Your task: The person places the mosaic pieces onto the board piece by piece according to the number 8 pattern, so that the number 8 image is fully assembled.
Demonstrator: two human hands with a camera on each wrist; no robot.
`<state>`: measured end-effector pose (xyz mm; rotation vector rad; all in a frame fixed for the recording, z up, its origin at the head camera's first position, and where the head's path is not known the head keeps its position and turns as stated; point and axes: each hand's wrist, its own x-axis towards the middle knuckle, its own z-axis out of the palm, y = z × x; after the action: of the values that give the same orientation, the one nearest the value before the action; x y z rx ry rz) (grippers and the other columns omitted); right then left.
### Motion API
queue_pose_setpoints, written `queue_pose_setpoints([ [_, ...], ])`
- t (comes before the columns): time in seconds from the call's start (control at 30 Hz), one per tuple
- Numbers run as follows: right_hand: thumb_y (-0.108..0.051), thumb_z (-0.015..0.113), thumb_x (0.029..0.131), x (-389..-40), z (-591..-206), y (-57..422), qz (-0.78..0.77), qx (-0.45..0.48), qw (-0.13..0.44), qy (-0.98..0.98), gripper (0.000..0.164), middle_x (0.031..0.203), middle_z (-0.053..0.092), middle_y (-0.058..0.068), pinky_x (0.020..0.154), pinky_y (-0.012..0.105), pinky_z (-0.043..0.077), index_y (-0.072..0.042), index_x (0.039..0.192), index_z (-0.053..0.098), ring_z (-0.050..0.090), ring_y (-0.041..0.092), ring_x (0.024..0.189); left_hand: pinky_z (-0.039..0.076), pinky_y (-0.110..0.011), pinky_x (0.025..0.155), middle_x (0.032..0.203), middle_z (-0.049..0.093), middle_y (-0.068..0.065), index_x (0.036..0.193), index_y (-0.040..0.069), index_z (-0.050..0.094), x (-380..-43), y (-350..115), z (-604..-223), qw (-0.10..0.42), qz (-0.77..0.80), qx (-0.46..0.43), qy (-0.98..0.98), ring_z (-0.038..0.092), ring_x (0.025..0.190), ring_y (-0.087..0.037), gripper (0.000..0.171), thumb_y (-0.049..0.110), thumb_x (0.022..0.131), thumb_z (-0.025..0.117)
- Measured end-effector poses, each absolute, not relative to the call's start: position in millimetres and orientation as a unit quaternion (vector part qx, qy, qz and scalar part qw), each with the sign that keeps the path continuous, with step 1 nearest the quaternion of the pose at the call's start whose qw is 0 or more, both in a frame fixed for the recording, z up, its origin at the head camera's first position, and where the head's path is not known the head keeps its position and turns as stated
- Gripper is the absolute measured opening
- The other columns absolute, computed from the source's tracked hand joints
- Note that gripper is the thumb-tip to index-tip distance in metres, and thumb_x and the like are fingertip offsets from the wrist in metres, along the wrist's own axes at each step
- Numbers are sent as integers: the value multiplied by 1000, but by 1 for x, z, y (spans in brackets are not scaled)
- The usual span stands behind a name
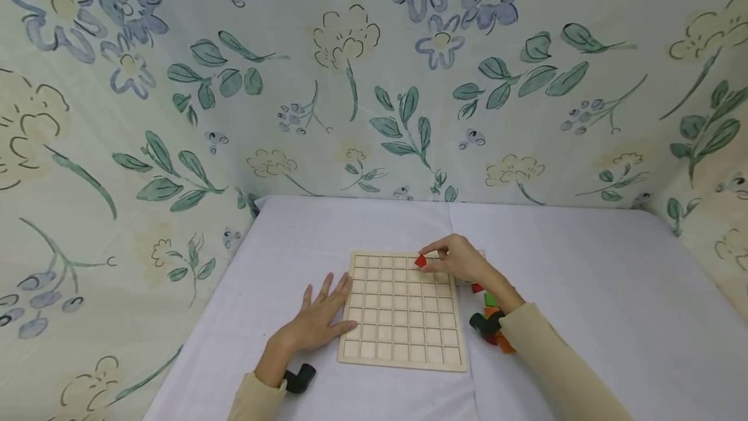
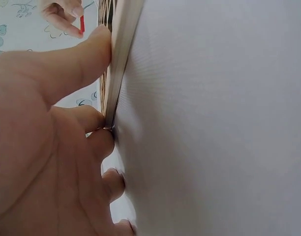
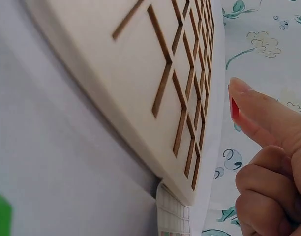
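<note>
A square wooden grid board (image 1: 388,332) lies on the white cloth, its shallow cells divided by thin grooves. At the board's left edge rests my left hand (image 1: 315,322), fingers spread and straight; its thumb touches the rim in the left wrist view. Over the far part of the board, my right hand (image 1: 461,260) pinches a small red tile (image 1: 421,261) between thumb and forefinger. In the right wrist view this red tile (image 3: 234,109) shows edge-on, above the board's surface, and the other fingers curl into the palm.
Right of the board lie several loose tiles, among them a green tile (image 1: 489,299) and an orange tile (image 1: 505,344), partly hidden by the right wrist and its black camera (image 1: 486,323). A printed grid card (image 3: 173,210) pokes out by a board corner. Floral curtain (image 1: 362,83) surrounds the table.
</note>
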<state>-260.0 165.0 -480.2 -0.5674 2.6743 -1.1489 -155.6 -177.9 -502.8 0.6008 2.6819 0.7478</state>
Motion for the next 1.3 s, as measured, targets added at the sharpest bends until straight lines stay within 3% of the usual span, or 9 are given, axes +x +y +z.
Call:
queue_pose_setpoints([
  [0.3,-19,87,85,-269,-484,158,-392,-199,124,890,34,59,35,-5,53,21,28,-9,117,80,30,11,58,-9,-72,124,176,7,-8,166,8,14,-157,-179,-504,143,255,211,933,-6,162,-39,85,45,104,58],
  [0.97,-25,86,86,-277,-494,160,-400,-189,133,887,34,54,34,-5,52,22,27,-16,118,80,26,11,55,-9,-71,125,176,8,-7,167,9,14,-157,-176,-502,147,255,200,934,-6,163,-38,86,46,103,59],
  [1.3,-19,79,92,-281,-488,158,-395,-228,169,874,32,64,41,-6,57,21,32,-12,123,78,35,11,64,-9,-70,125,176,7,-7,167,9,14,-157,-175,-499,150,253,197,935,-5,163,-38,85,45,104,58],
])
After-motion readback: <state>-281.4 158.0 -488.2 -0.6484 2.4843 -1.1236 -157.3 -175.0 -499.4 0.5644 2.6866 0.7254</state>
